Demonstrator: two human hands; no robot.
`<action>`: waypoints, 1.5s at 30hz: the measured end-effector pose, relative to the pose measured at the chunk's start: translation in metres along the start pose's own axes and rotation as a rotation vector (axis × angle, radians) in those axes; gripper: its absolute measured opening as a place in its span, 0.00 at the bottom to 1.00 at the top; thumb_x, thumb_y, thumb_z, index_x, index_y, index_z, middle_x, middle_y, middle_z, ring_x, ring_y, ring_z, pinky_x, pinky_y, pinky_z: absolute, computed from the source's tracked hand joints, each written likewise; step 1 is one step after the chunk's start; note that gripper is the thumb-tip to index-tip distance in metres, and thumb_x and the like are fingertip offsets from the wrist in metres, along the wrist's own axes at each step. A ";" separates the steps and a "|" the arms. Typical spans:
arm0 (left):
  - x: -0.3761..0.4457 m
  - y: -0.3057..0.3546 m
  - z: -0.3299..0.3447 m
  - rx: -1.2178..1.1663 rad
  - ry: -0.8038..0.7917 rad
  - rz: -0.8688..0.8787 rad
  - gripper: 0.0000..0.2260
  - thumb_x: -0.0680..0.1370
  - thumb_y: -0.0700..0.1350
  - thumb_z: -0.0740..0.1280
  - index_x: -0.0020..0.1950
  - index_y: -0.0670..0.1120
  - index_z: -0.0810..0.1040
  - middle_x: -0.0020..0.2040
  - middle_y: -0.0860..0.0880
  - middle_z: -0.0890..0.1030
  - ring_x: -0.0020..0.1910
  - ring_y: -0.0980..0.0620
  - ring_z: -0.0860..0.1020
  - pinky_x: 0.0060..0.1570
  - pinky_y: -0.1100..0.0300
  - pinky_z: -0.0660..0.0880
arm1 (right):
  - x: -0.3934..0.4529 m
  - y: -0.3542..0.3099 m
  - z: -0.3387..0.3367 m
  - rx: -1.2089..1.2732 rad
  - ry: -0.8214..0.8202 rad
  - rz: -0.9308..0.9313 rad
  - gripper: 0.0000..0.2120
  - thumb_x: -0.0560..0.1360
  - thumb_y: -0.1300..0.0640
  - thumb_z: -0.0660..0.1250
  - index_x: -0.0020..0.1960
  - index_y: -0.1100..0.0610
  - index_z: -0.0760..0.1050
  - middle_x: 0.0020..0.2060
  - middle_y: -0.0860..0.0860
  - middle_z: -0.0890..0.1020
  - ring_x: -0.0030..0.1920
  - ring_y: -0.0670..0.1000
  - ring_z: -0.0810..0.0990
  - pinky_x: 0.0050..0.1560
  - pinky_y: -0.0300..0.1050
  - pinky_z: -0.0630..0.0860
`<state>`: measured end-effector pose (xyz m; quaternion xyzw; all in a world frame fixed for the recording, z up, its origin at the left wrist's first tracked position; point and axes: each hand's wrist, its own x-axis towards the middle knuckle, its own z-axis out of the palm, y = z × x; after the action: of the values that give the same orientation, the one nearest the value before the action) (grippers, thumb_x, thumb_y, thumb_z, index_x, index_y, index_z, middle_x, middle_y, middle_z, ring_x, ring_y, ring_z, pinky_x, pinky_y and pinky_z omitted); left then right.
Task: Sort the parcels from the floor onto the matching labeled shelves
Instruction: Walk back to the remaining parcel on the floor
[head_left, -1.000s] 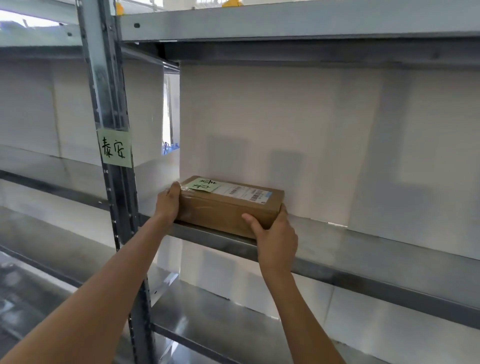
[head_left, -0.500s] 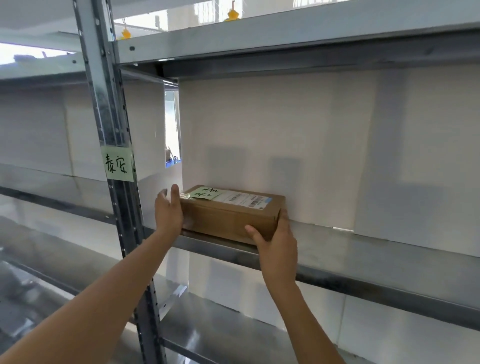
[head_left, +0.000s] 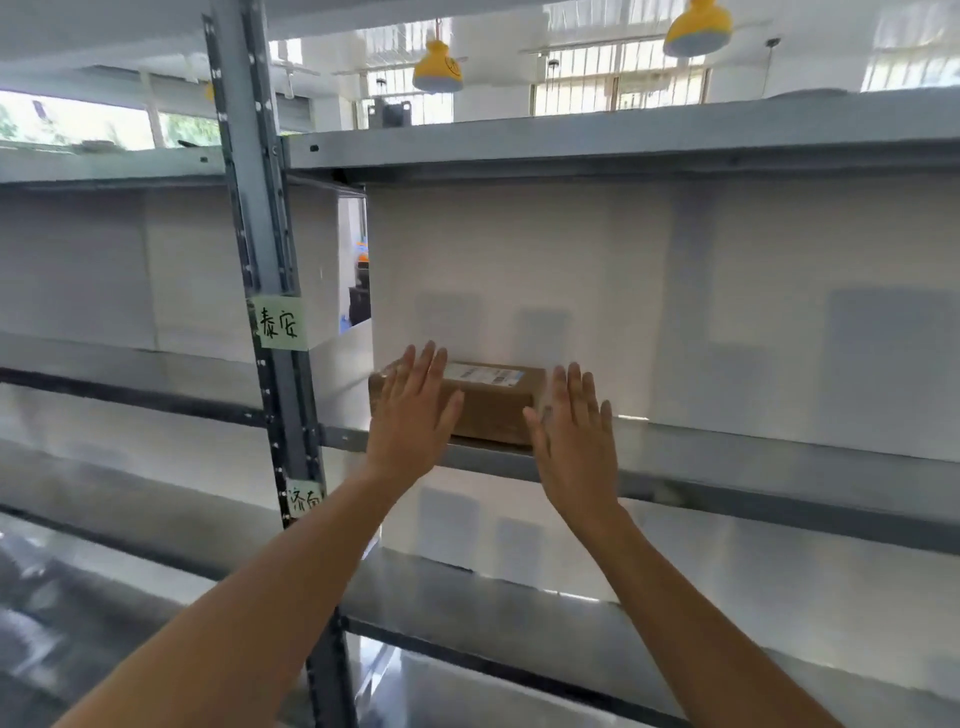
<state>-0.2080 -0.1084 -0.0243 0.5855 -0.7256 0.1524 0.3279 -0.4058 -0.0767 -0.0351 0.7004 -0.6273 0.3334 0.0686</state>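
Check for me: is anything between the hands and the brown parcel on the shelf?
Nothing visible. The left hand and right hand are spread open directly in front of the brown parcel, which sits on the shelf by the upright post.

Two yellow pendant lamps (head_left: 437, 66) (head_left: 698, 26) hang from ceiling, visible above rack top. Barred windows (head_left: 618, 78) along far wall, bright daylight. Greenery through left window (head_left: 78, 119). White backing panels (head_left: 727, 312) behind rack; small gap (head_left: 356, 270) shows blurred room beyond.
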 end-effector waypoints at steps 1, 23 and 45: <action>-0.008 0.006 -0.006 0.008 -0.012 0.028 0.30 0.83 0.59 0.47 0.81 0.46 0.52 0.82 0.48 0.51 0.81 0.48 0.46 0.75 0.56 0.38 | -0.008 -0.001 -0.007 -0.027 -0.004 0.006 0.34 0.85 0.41 0.46 0.85 0.57 0.43 0.85 0.55 0.45 0.85 0.55 0.43 0.82 0.53 0.40; -0.128 0.174 -0.034 -0.105 -0.151 0.502 0.29 0.85 0.54 0.52 0.81 0.41 0.51 0.82 0.45 0.52 0.81 0.46 0.48 0.78 0.50 0.44 | -0.187 0.072 -0.125 -0.377 0.028 0.208 0.34 0.87 0.44 0.50 0.84 0.62 0.45 0.84 0.58 0.48 0.85 0.57 0.46 0.82 0.55 0.42; -0.337 0.547 0.085 -0.343 -0.620 0.910 0.31 0.84 0.59 0.48 0.82 0.43 0.48 0.82 0.46 0.49 0.81 0.48 0.45 0.79 0.50 0.43 | -0.474 0.350 -0.230 -0.481 -0.064 0.815 0.32 0.87 0.45 0.50 0.84 0.62 0.49 0.84 0.58 0.52 0.85 0.56 0.48 0.83 0.56 0.43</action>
<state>-0.7188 0.2391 -0.2180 0.1701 -0.9809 -0.0205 0.0917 -0.8129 0.3651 -0.2339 0.3714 -0.9122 0.1569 0.0730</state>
